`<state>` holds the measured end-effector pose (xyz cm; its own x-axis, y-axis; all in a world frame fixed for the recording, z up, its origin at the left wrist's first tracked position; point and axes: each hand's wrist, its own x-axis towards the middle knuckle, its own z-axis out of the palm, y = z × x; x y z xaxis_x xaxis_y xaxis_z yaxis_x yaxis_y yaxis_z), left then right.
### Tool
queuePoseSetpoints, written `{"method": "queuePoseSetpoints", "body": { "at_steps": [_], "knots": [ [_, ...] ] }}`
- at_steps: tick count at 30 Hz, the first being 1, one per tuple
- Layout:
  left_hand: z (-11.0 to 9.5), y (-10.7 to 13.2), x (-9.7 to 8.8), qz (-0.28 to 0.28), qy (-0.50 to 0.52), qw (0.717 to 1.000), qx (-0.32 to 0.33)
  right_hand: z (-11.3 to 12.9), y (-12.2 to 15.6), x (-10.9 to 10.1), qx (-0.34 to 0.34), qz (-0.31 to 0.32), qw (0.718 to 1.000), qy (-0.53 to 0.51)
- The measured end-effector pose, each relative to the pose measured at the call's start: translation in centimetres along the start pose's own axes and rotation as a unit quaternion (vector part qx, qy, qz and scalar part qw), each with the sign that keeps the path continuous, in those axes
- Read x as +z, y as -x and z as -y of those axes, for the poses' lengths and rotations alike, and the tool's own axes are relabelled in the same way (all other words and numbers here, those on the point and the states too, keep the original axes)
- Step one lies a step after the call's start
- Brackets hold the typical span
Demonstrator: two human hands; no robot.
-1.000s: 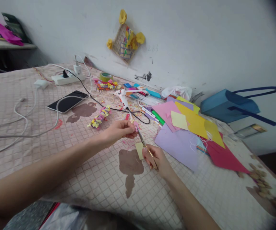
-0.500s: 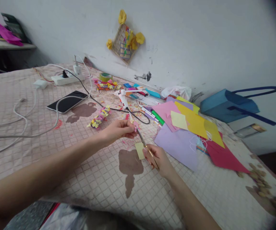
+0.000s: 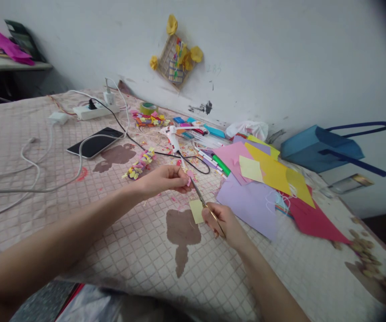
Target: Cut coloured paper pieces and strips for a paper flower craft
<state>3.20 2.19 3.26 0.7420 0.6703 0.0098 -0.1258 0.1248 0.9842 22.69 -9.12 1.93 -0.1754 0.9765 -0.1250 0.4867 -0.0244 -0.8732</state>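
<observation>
My left hand [image 3: 172,179] is closed, with a small piece of pink paper [image 3: 189,181] pinched between thumb and fingertips. In my right hand [image 3: 221,221] is a pair of gold-handled scissors [image 3: 198,192], its blades reaching up to the pink piece. Whether the blades are parted I cannot tell. Below them a pale yellow paper square [image 3: 197,211] lies on the tablecloth. A white glue gun [image 3: 172,137] rests beyond my hands. To the left of it is a strip of yellow, pink and purple paper flowers [image 3: 139,164].
Coloured paper sheets [image 3: 246,205] lie on the right, beside a blue bag [image 3: 320,150]. A black tablet [image 3: 95,142], white cables and a power strip [image 3: 94,111] occupy the left. Green tape [image 3: 148,108], markers [image 3: 221,165] and paper scraps are spread toward the wall.
My right hand and the scissors have shifted very slightly right. My left hand keeps its pinch on the pink paper, almost unmoved.
</observation>
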Motion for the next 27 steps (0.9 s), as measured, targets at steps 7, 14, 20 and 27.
{"method": "queuePoseSetpoints", "body": {
  "at_steps": [7, 14, 20, 27],
  "knots": [
    [0.08, -0.04, 0.06, 0.009, 0.0, 1.0, -0.002, 0.3, 0.16, -0.19, 0.005, 0.03, 0.999, -0.024],
    [0.1, -0.04, -0.01, 0.01, -0.006, 1.0, -0.005, 0.14, 0.1, -0.22, 0.014, 0.022, 0.999, -0.029],
    [-0.1, 0.01, -0.1, 0.016, -0.02, 1.0, -0.007, -0.06, 0.13, -0.39, 0.021, 0.028, 0.999, -0.036],
    [0.0, -0.01, -0.34, 0.023, -0.029, 0.999, -0.01, -0.15, 0.2, -0.53, 0.008, 0.028, 0.999, -0.021]
  ]
}}
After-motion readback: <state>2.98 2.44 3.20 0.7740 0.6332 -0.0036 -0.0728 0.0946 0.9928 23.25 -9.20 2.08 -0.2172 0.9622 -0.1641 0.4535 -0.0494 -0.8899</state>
